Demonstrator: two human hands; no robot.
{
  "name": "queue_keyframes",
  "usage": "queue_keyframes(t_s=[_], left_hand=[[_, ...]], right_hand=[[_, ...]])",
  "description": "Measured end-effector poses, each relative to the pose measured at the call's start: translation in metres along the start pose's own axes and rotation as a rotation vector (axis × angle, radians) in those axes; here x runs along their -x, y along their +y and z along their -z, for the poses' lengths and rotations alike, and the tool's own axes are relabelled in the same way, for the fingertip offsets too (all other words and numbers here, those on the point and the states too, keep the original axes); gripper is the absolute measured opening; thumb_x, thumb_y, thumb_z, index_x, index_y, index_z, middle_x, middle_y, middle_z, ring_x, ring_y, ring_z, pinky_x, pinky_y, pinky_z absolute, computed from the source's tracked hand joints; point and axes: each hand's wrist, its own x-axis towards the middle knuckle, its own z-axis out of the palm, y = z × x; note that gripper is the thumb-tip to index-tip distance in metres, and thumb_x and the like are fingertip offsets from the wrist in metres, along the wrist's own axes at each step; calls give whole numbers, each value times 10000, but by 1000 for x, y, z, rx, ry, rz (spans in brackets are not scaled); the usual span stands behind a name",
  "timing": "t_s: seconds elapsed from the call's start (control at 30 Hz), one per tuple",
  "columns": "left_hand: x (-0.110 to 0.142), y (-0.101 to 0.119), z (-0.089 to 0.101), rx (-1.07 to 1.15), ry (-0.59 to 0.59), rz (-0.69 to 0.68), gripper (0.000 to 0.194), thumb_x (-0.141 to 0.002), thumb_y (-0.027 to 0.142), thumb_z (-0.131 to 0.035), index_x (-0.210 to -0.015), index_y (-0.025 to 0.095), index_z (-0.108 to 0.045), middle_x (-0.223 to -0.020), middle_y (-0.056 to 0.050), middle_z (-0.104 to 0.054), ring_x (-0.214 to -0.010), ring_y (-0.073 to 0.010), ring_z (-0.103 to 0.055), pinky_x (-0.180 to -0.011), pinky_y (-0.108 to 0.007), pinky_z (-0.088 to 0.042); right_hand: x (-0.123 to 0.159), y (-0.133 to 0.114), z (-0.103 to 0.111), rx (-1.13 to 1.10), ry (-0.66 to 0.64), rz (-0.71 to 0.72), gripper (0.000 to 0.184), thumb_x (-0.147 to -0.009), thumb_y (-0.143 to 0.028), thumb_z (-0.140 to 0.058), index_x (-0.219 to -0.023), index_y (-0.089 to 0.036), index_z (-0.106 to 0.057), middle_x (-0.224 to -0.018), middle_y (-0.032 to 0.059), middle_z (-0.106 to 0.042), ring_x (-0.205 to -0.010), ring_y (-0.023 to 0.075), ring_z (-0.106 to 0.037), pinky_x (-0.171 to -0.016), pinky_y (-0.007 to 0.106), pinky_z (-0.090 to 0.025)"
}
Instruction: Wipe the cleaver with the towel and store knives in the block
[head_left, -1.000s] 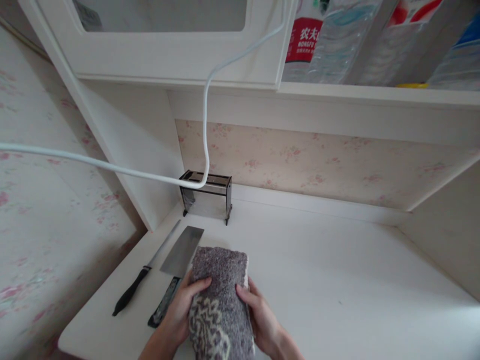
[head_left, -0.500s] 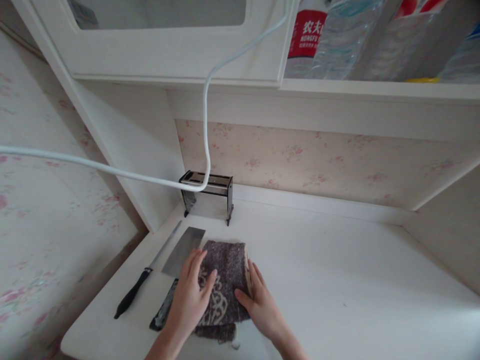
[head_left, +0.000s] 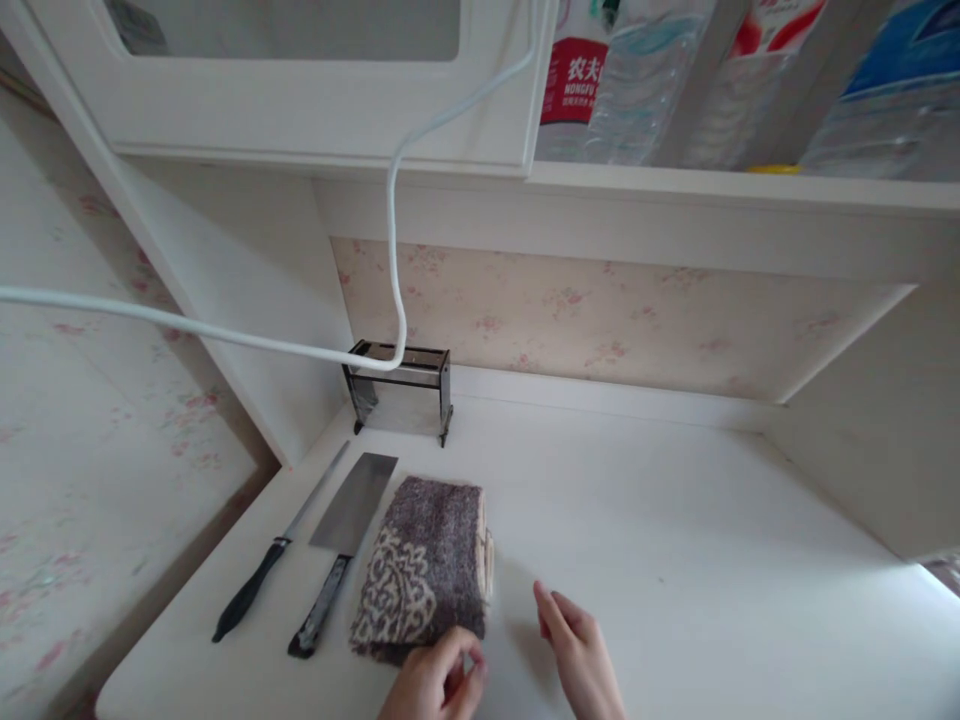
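Note:
A folded grey-brown towel point(head_left: 424, 570) with a cream pattern lies flat on the white counter point(head_left: 675, 560). My left hand point(head_left: 439, 680) is at its near edge, fingers curled together right beside the cloth. My right hand point(head_left: 577, 655) hovers just right of the towel, fingers stretched out and apart, holding nothing. Left of the towel lie a cleaver point(head_left: 341, 530) with a dark handle and a slim sharpening steel point(head_left: 274, 550) with a black handle.
A metal knife stand point(head_left: 397, 385) sits at the back left against the floral wall. A white cable point(head_left: 390, 250) hangs across it. Water bottles point(head_left: 637, 70) stand on the shelf above. The counter's left edge drops off beside the steel.
Both hands have come off the towel and drawn back toward me. The towel now lies folded flat, and the view has shifted slightly right.

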Motion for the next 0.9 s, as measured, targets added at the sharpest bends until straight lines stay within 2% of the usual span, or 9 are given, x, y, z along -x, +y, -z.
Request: queue_keyframes(t_s=[0.07,0.1,0.2,0.27,0.37,0.53,0.7,0.9], left_hand=[[-3,1,-2,-36,-71,-33,320,-898,399,-432,-695,203,-585,-489,26,-556,-458,-98,-513,-460,-187,-324],[-3,1,-2,-69,-94,-44,336,-894,391,-438,-647,202,-566,-501,19,-566,-474,-103,-521,-470,-198,-319],[1,1,1,-124,-111,-39,401,-915,402,-409,-581,199,-498,-500,15,-552,-486,-106,-519,-483,-216,-301],[4,2,1,-117,-87,-24,424,-937,409,-371,-582,200,-470,-491,20,-529,-484,-101,-511,-490,-219,-297],[5,3,0,-126,-66,-56,423,-947,399,-362,-585,200,-452,-487,27,-519,-476,-96,-505,-492,-227,-284],[1,-1,-4,-119,-47,-86,410,-950,386,-371,-595,200,-455,-490,27,-535,-470,-91,-516,-481,-219,-283],[2,-6,-6,-87,9,-93,392,-944,383,-400,-602,199,-458,-507,24,-561,-481,-89,-536,-487,-205,-301],[3,3,-2,-60,-6,-73,389,-948,382,-397,-611,200,-469,-532,21,-571,-508,-95,-545,-507,-198,-322]], right_hand=[[13,11,-6,107,-53,69,613,-872,-658,-342,-481,-185,-359,-474,-17,-385,-490,107,-378,-537,251,-305],[19,16,-10,186,-103,154,615,-895,-626,-325,-471,-181,-347,-462,-16,-395,-477,103,-381,-568,256,-318],[33,25,-21,486,-171,483,563,-950,-472,-343,-486,-168,-436,-472,-11,-513,-473,98,-465,-704,275,-340],[37,23,-26,641,-127,564,531,-966,-400,-348,-510,-177,-501,-495,-7,-580,-489,106,-532,-743,283,-335],[38,17,-27,729,-63,542,543,-981,-361,-330,-506,-185,-526,-514,-5,-623,-513,113,-589,-768,283,-339],[37,13,-26,817,-90,572,497,-968,-331,-361,-529,-194,-549,-542,-16,-648,-543,118,-610,-784,287,-331],[40,9,-26,785,-75,528,461,-958,-293,-379,-541,-192,-547,-581,-29,-661,-569,111,-608,-802,294,-303],[42,5,-24,736,-74,528,426,-951,-259,-399,-558,-187,-546,-592,-35,-660,-579,97,-594,-744,282,-275]])
